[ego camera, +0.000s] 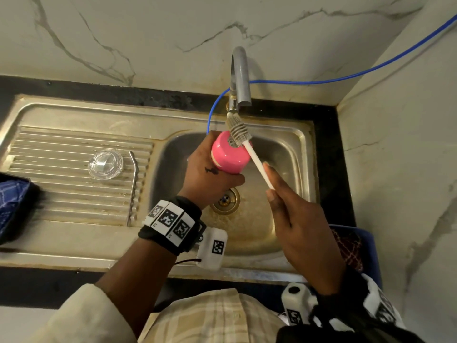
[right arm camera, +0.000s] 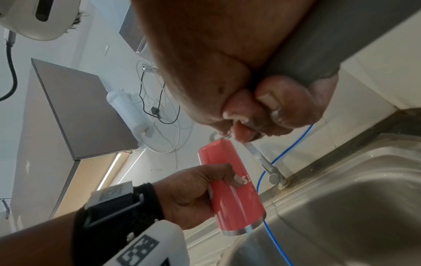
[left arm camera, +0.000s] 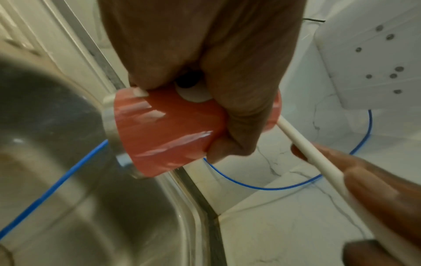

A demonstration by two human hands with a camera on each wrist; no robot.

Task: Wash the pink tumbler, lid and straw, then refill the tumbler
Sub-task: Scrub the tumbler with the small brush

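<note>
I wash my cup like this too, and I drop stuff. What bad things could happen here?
The pink tumbler is held upside down over the sink by the left hand alone; if it is wet, it might slip and bang into the basin. The right hand pinches only the tail of the brush, so a hard scrub could twist it loose. The lid and straw lie near that elbow and might get knocked.

One tumbler (ego camera: 228,155), lid (ego camera: 105,164), straw (ego camera: 133,186) (one brush (ego camera: 247,142))

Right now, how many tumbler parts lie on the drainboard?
2: the clear lid near the drainboard's middle, and the metal straw just right of it, beside the basin. None seem hidden.
</note>
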